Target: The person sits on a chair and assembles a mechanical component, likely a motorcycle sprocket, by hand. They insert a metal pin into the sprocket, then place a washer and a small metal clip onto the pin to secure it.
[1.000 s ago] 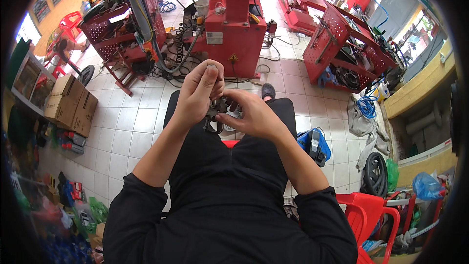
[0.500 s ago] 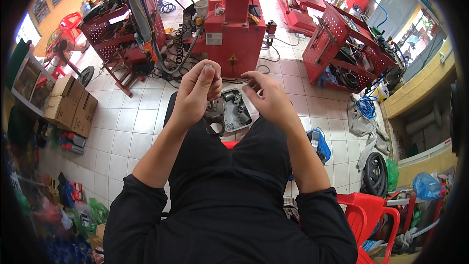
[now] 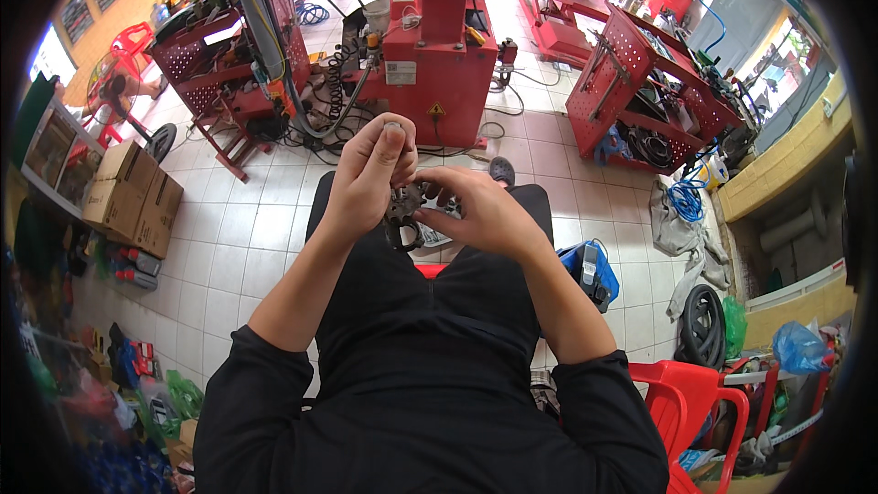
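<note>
Clenches the left hand (image 3: 373,169) tight, bare knuckles rounded and thumb laid flat over curled fingers, around the upper end of a metal part (image 3: 401,205), with the bit inside the fist hidden. Dangles that part just below the fist and above the gap between the thighs: grey-brown, lumpy and dull-surfaced, with an open, dark, rounded loop at its lower end. Brings the right hand (image 3: 480,209) up to the part's right side, half curled, with thumb and fingers spread apart; cannot tell a real hold from a light touch there. Sits in matte black cloth trousers (image 3: 361,288), knees apart, over a pale, smooth-bottomed tray (image 3: 433,238) mostly masked by the right hand. Rests feet on a floor (image 3: 242,220) of glossy white square tiles. Faces a boxy, red-painted steel column base (image 3: 448,82), beside a springy black coiled hose (image 3: 337,82), between a left tool trolley (image 3: 197,69) and a right tool trolley (image 3: 599,91), both of red sheet metal punched with round holes. Has square-edged brown cardboard boxes (image 3: 137,197) off to the left, and a smooth, curved red plastic chair (image 3: 677,398) and a crinkled, translucent blue plastic bag (image 3: 802,348) to the right.
</note>
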The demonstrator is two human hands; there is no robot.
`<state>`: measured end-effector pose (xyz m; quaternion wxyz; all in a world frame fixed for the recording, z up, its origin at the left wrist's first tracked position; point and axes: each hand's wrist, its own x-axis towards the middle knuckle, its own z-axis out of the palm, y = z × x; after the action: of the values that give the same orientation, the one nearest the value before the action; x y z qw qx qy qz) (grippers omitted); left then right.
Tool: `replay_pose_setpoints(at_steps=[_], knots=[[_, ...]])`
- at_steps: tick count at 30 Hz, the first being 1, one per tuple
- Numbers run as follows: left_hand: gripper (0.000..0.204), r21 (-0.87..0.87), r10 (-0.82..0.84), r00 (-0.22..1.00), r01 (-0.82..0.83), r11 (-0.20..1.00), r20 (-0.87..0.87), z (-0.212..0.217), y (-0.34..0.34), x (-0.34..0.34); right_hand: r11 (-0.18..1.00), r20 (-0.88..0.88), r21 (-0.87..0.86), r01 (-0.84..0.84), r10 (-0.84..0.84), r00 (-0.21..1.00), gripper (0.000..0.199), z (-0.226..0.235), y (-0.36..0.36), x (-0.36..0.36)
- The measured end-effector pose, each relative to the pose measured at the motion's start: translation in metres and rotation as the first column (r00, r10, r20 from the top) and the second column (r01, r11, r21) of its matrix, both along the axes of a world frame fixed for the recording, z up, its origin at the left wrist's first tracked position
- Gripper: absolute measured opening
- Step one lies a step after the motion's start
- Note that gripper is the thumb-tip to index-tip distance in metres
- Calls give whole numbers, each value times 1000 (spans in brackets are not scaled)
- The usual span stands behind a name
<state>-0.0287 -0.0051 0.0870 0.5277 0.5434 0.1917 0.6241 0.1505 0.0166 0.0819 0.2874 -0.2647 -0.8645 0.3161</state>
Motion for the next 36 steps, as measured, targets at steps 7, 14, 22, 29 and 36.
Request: replay_pose_setpoints(at_steps=[7,14,22,29,36], knots=[[28,-3,-16,1000,16,1000,10,-3,1,-2,995,18,42,89,-90,996,42,-2,2,2],[27,-25,-40,998,42,999,48,-2,1,-1,977,3,13,214,-214,977,36,3,12,8],[27,-17,-29,999,29,999,23,-2,0,1,999,38,1,44,-44,998,51,-2,-3,-1],[27,-11,-21,1000,21,1000,23,-2,0,2,999,35,-8,39,-38,999,50,0,-4,-3],[28,-18,-20,1000,21,1000,21,-2,0,1,913,2,266,308,-320,947,45,-3,4,4]])
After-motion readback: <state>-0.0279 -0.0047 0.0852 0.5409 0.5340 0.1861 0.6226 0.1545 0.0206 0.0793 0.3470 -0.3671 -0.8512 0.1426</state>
